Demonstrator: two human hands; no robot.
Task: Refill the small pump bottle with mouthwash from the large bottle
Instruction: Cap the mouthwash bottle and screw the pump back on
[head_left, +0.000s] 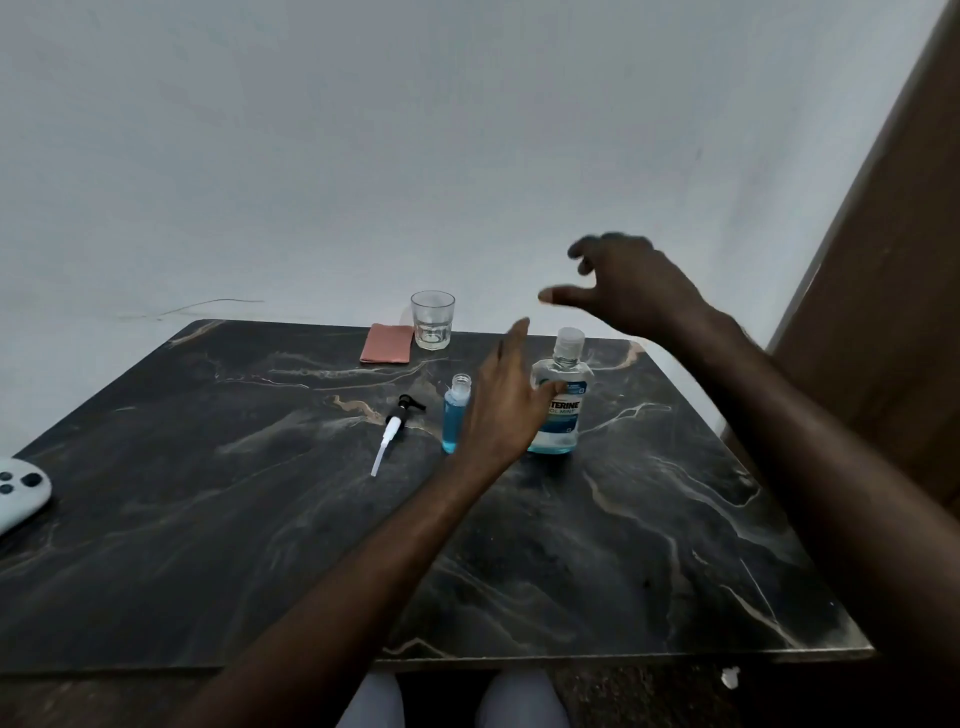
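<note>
Fingers of both hands spread open, left hand (501, 400) touching large bottle (558, 410).

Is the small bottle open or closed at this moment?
Open. The small bottle stands upright with a bare neck; its pump head lies beside it on the table.

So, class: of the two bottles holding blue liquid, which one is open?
The small bottle: its neck is bare, unlike the capped large bottle.
</note>
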